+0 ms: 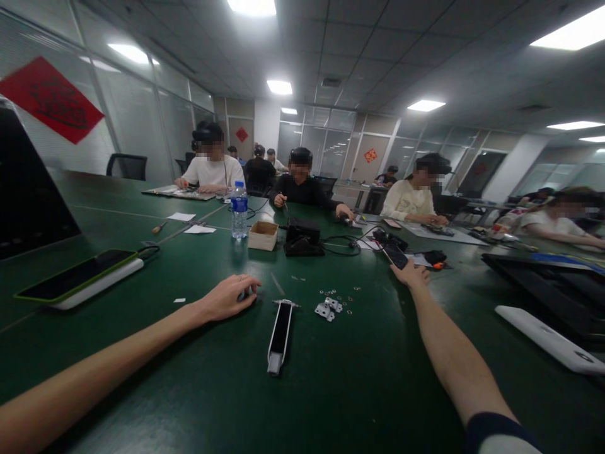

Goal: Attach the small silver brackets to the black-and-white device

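Green table [359,372], silver-framed black device [282,331], silver brackets [324,311], beige box [263,239], blue-labelled clear bottle [239,212], red poster [51,101]

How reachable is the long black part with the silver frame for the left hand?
Likely yes: the left hand is just left of the far end of the long black part with the silver frame, and nothing tall appears to stand between them.

The head camera looks forward and down across the near table [198,391] — distance apparently blurred.
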Motion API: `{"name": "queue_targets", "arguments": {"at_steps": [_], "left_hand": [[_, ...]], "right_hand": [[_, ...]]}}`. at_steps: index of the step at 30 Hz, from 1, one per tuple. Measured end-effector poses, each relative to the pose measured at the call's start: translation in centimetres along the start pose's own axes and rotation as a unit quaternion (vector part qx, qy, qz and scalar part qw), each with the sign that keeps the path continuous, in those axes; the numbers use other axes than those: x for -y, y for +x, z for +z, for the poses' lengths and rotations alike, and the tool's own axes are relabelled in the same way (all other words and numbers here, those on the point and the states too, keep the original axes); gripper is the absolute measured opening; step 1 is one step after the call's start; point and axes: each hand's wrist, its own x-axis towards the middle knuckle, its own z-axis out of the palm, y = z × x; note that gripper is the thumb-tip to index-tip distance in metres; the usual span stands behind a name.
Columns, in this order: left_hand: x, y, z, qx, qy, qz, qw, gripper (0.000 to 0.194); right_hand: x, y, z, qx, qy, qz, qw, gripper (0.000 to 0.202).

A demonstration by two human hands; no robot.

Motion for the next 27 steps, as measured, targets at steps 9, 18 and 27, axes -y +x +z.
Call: {"name": "queue_targets", "arguments": {"at_steps": [9, 18, 27], "left_hand": [[-3.2, 0.5, 0.5, 0.038, -0.055, 0.016, 0.998, 0.035], [-4.1, 1.6, 1.5, 0.038, -0.054, 0.033, 0.997, 0.019], [-4.1, 1.8, 1.4, 0.05, -0.019, 0.041, 0.998, 0.021]], "right_hand": [[1.1, -5.2, -2.0, -0.106, -0.029, -0.104, 0.988, 0.061], [6.4, -18.3, -5.1, -0.081, 0.092, -0.461, 0.879, 0.023], [9.6, -27.0, -7.3, 0.093, 0.176, -0.589, 0.783, 0.025]]}}
